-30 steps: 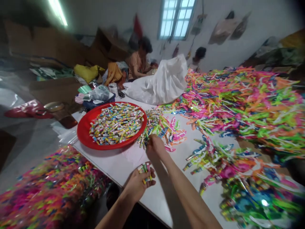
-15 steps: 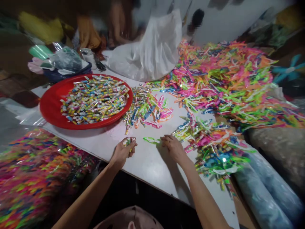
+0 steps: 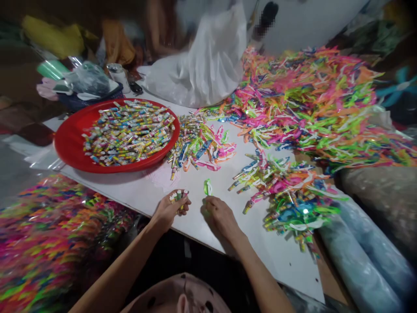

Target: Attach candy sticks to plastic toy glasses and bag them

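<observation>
Several small printed tubes [image 3: 178, 196] with pale ends are bunched in my left hand [image 3: 165, 212], its fingers curled round them near the table's front edge. A bright green strip with a white band [image 3: 207, 187] sticks up from the pinched fingertips of my right hand [image 3: 222, 216], just right of the left hand. Whether a tube is attached to this strip is hidden by the fingers. To the right lies a pile of tubes with coloured strips [image 3: 286, 195]. A smaller heap of similar pieces [image 3: 203, 145] rests beyond my hands.
A red basin [image 3: 70, 150] full of printed tubes stands at the left of the white table [image 3: 202, 243]. Behind it are a blue basket [image 3: 73, 101] and a large white sack [image 3: 198, 74]. Colourful strips [image 3: 312, 100] cover the back right. Plastic rolls [image 3: 355, 256] lie at right.
My right hand has moved left, away from the right-hand pile and closer to my left hand. The green strip has turned from lying flat to pointing away from me. My left hand keeps its tubes.
</observation>
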Demonstrator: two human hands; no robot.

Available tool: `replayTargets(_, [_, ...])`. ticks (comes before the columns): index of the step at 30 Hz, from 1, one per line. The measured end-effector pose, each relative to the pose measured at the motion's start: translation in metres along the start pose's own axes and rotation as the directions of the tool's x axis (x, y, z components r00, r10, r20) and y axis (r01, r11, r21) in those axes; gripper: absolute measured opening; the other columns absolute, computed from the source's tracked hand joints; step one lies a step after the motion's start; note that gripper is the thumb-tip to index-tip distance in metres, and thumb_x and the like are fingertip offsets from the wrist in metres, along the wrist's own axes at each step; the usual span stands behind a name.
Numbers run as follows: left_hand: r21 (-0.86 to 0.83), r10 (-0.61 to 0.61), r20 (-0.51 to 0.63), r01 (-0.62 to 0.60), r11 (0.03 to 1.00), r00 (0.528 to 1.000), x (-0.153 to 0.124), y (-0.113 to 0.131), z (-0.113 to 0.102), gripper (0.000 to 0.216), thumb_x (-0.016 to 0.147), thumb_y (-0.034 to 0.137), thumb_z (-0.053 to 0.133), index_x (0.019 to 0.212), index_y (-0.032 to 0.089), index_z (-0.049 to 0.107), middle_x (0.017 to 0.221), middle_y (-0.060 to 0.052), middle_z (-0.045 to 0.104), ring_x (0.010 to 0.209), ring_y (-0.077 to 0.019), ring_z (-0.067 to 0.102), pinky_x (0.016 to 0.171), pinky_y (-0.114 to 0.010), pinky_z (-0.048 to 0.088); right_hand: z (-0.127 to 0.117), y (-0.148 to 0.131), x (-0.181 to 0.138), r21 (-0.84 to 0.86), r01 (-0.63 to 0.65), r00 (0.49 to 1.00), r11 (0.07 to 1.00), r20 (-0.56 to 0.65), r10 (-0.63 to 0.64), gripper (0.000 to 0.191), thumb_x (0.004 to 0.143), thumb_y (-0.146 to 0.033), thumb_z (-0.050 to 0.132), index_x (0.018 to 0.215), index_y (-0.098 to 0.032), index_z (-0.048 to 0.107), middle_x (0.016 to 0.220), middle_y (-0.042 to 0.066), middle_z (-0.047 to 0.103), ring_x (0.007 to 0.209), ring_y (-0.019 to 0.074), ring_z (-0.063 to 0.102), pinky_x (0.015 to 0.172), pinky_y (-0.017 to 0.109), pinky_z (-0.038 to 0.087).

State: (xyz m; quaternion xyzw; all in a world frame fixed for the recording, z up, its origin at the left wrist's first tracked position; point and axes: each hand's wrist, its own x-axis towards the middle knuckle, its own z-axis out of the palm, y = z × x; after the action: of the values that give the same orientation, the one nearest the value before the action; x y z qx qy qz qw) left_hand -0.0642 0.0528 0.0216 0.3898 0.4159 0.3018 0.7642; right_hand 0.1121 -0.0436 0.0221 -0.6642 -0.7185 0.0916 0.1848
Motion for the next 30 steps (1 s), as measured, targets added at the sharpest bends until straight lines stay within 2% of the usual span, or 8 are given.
replayTargets(3, [-0.06, -0.073, 0.048, 0.076, 0.995, 0.996, -0.011, -0.009, 0.0, 0.048, 0.064, 0.04, 0.083, 0.099, 0.012, 0.065, 0.086, -0.009, 0.069, 0.079, -0.0195, 0.065, 0.068, -0.032, 0.056, -0.013, 0.002, -0.006, 0.051, -0.247, 0.964, 0.968, -0.092, 0.251, 0.027, 0.09, -0.014, 0.048, 0.114, -0.02, 0.06, 0.119, 0.01, 0.059, 0.109, 0.0214, 0.054, 0.088, 0.033, 0.047])
replayTargets(6, [-0.06, -0.066, 0.063, 0.07, 0.996, 0.996, -0.016, -0.014, 0.006, 0.049, 0.063, 0.041, 0.084, 0.099, 0.011, 0.067, 0.091, -0.011, 0.069, 0.083, -0.0208, 0.065, 0.072, -0.033, 0.056, -0.019, -0.008, 0.011, -0.029, -0.445, 0.895, 0.895, -0.01, 0.445, 0.021, 0.086, -0.022, 0.058, 0.106, -0.019, 0.061, 0.113, 0.012, 0.059, 0.106, 0.026, 0.055, 0.075, 0.033, 0.049])
replayTargets(10, [0.021, 0.015, 0.041, -0.016, 1.0, 0.999, -0.018, -0.011, 0.008, 0.05, 0.065, 0.046, 0.081, 0.099, 0.012, 0.067, 0.078, -0.006, 0.066, 0.064, -0.0127, 0.058, 0.057, -0.024, 0.051, -0.015, -0.018, 0.032, -0.113, -0.455, 0.876, 0.883, 0.12, 0.467, 0.014, 0.08, -0.02, 0.063, 0.093, -0.017, 0.061, 0.103, 0.013, 0.06, 0.095, 0.0265, 0.057, 0.064, 0.03, 0.044])
replayTargets(14, [0.127, 0.096, 0.023, -0.098, 0.987, 0.995, -0.023, -0.002, 0.009, 0.045, 0.07, 0.046, 0.075, 0.099, 0.012, 0.066, 0.068, -0.002, 0.062, 0.05, -0.0086, 0.05, 0.044, -0.02, 0.039, -0.017, -0.015, 0.033, 0.084, -0.527, 0.845, 0.846, 0.158, 0.51, 0.01, 0.074, -0.017, 0.064, 0.083, -0.018, 0.058, 0.077, 0.005, 0.061, 0.069, 0.0188, 0.057, 0.06, 0.028, 0.039])
replayTargets(17, [0.201, 0.098, 0.02, -0.1, 0.975, 0.995, -0.026, 0.0, 0.015, 0.041, 0.069, 0.042, 0.076, 0.095, 0.013, 0.064, 0.062, -0.001, 0.061, 0.046, -0.0084, 0.048, 0.042, -0.02, 0.037, -0.031, -0.019, 0.03, 0.49, -0.445, 0.872, 0.75, 0.044, 0.488, 0.014, 0.073, -0.026, 0.065, 0.08, -0.019, 0.056, 0.066, -0.003, 0.055, 0.06, 0.0136, 0.051, 0.057, 0.025, 0.041])
replayTargets(20, [0.229, 0.096, 0.089, -0.115, 0.967, 0.991, -0.028, 0.0, 0.022, 0.035, 0.069, 0.041, 0.075, 0.089, 0.015, 0.063, 0.06, 0.001, 0.061, 0.045, -0.0085, 0.048, 0.043, -0.02, 0.038, -0.046, -0.032, 0.03, 0.745, -0.266, 0.851, 0.612, -0.116, 0.511, 0.02, 0.073, -0.034, 0.063, 0.085, -0.019, 0.057, 0.077, 0.0, 0.06, 0.062, 0.0125, 0.054, 0.056, 0.024, 0.046])
replayTargets(26, [0.359, 0.067, 0.205, -0.139, 0.923, 0.976, -0.034, 0.002, 0.03, 0.023, 0.075, 0.034, 0.07, 0.085, 0.014, 0.068, 0.057, 0.001, 0.059, 0.045, -0.0082, 0.046, 0.045, -0.02, 0.037, -0.046, -0.04, 0.026, 0.807, -0.258, 0.789, 0.531, -0.141, 0.599, 0.019, 0.075, -0.036, 0.063, 0.074, -0.018, 0.058, 0.065, -0.001, 0.059, 0.055, 0.0123, 0.056, 0.052, 0.024, 0.047])
replayTargets(30, [0.305, 0.054, 0.156, -0.1, 0.947, 0.986, -0.037, -0.003, 0.035, 0.022, 0.074, 0.032, 0.071, 0.089, 0.016, 0.068, 0.064, 0.0, 0.063, 0.047, -0.0083, 0.046, 0.044, -0.019, 0.034, -0.042, -0.033, 0.023, 0.831, -0.233, 0.826, 0.504, -0.105, 0.554, 0.02, 0.074, -0.037, 0.064, 0.077, -0.018, 0.058, 0.065, -0.002, 0.059, 0.054, 0.0121, 0.056, 0.052, 0.024, 0.047])
